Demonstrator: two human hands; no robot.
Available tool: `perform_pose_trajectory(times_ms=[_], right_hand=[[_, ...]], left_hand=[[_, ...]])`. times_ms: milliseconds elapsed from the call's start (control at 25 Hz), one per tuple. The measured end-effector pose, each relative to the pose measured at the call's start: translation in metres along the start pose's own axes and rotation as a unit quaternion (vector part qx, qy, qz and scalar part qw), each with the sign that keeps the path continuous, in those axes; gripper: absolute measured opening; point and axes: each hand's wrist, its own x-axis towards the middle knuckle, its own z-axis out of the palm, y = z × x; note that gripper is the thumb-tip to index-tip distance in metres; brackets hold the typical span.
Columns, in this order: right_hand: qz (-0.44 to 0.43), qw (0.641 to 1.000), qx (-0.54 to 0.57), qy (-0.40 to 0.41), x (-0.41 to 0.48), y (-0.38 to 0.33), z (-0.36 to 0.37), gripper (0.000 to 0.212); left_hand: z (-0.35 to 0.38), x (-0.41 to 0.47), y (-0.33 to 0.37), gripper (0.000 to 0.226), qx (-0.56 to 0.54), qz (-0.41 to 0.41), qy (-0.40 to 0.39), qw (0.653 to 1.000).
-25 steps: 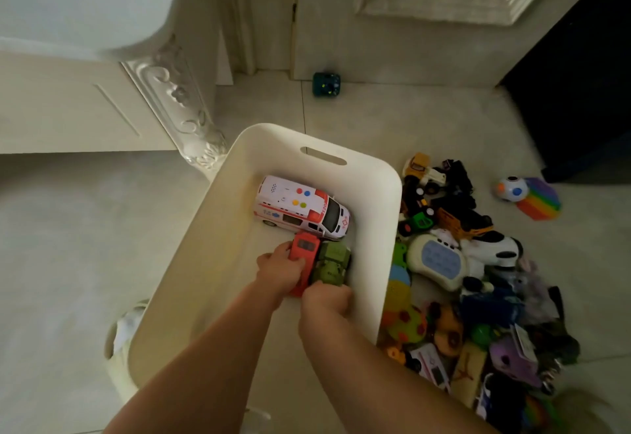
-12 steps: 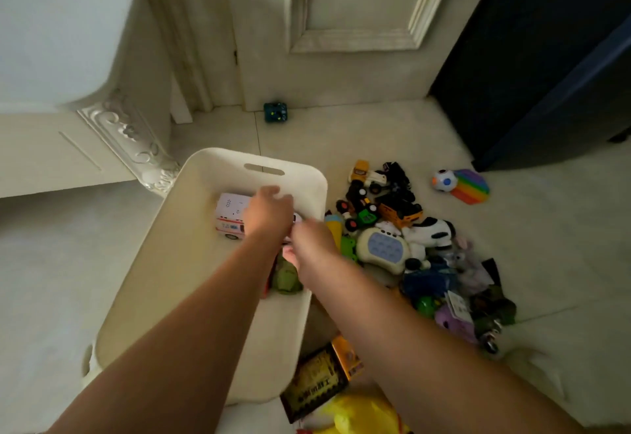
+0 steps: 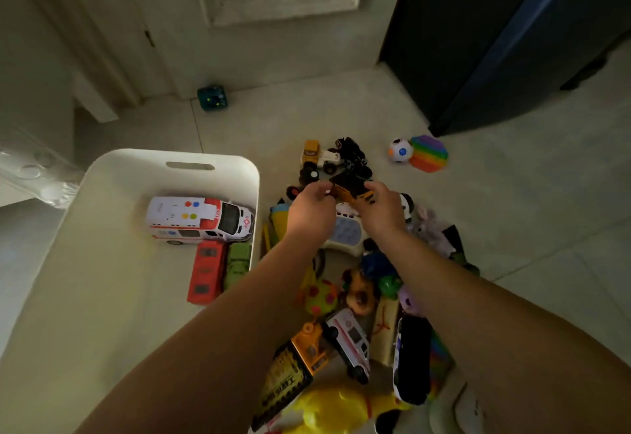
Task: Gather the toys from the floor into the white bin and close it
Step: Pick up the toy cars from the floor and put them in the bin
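The white bin [image 3: 253, 174] stands on the floor at the left. Inside it lie a white ambulance [image 3: 201, 218], a red bus [image 3: 205, 273] and a green truck [image 3: 237, 263]. Right of the bin is a pile of toys [image 3: 358, 283]. Both my hands are over the far end of the pile. My right hand [image 3: 380, 211] grips a yellow and black truck [image 3: 351, 191] at its right end. My left hand [image 3: 312, 210] has curled fingers on the truck's left end. No lid is in view.
A yellow and white truck [image 3: 317, 157] and black toy cars lie just beyond my hands. A spotted ball [image 3: 400, 151] and a rainbow pop toy [image 3: 428, 153] sit apart at the right. A green cube [image 3: 212, 97] rests by the door. Dark furniture [image 3: 512, 41] stands at the right.
Both hands left the bin, where the red bus and green truck now lie, and moved right to the toy pile. They have taken hold of the yellow and black truck.
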Motion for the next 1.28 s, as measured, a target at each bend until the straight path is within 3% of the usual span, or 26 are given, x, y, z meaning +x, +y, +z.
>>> perform_pose_trajectory(times_ms=[200, 360, 480, 560, 680, 800, 920, 1040, 1120, 1160, 1280], right_hand=[[-0.022, 0.992, -0.103, -0.073, 0.050, 0.026, 0.024, 0.066], [-0.081, 0.990, -0.105, -0.051, 0.064, 0.031, 0.028, 0.046], [-0.073, 0.997, -0.011, 0.025, 0.049, 0.031, 0.015, 0.034], [-0.014, 0.992, 0.118, 0.038, 0.031, 0.024, 0.003, 0.025], [0.101, 0.940, 0.319, -0.068, 0.005, 0.015, -0.014, 0.015], [0.127, 0.897, 0.387, -0.172, -0.018, 0.014, -0.025, 0.016], [0.137, 0.926, 0.294, -0.192, -0.022, 0.029, -0.025, 0.024], [0.101, 0.978, 0.176, -0.042, -0.004, 0.059, -0.023, 0.025], [0.117, 0.988, 0.074, 0.069, 0.016, 0.085, -0.029, 0.029], [0.130, 0.988, 0.018, 0.087, 0.027, 0.099, -0.031, 0.030], [0.171, 0.984, -0.038, -0.021, 0.047, 0.122, -0.028, 0.024]], left_hand=[[0.026, 0.044, -0.026, 0.041, -0.061, -0.096, -0.024, 0.993], [0.039, 0.060, -0.049, 0.042, -0.099, -0.140, -0.008, 0.985], [0.044, 0.063, -0.055, 0.043, -0.139, -0.173, -0.012, 0.975], [0.044, 0.058, -0.050, 0.057, -0.192, -0.197, -0.042, 0.960], [0.037, 0.048, -0.033, 0.060, -0.323, -0.187, -0.104, 0.922], [0.029, 0.046, -0.030, 0.051, -0.407, -0.174, -0.104, 0.891], [0.025, 0.041, -0.030, 0.049, -0.398, -0.199, -0.057, 0.894], [0.024, 0.037, -0.031, 0.048, -0.371, -0.215, -0.023, 0.903], [0.025, 0.039, -0.033, 0.047, -0.365, -0.225, -0.022, 0.903], [0.026, 0.039, -0.035, 0.047, -0.358, -0.231, -0.024, 0.904], [0.030, 0.046, -0.043, 0.048, -0.325, -0.246, -0.029, 0.913]])
